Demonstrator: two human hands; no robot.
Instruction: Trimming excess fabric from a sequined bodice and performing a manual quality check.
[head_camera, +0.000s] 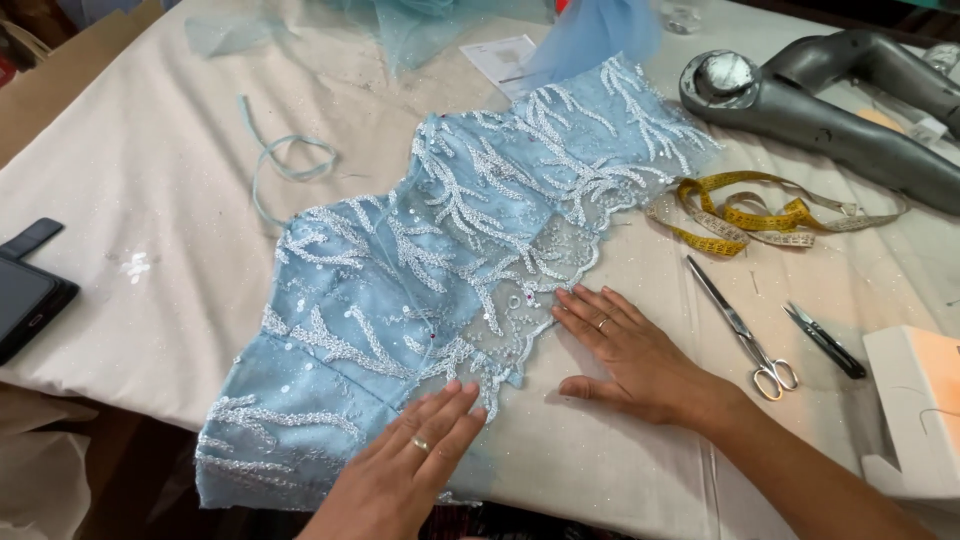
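A light blue garment piece (400, 290) with silver beaded branch embroidery lies spread across the cloth-covered table (150, 180). A sheer lace overlay with a scalloped edge (560, 250) covers its right part. My left hand (405, 470) rests flat on the lower edge of the blue fabric, fingers together, a ring on one finger. My right hand (625, 350) lies flat on the table just right of the lace edge, fingertips touching it, also wearing a ring. Neither hand holds anything.
Scissors (745, 330) and small thread snips (825, 340) lie right of my right hand. A yellow tape measure (750, 215) is coiled beyond them, a grey steam iron (820, 100) behind. A phone (25, 290) sits at the left edge, a blue cord (285, 160) on the cloth, a white box (915, 410) at right.
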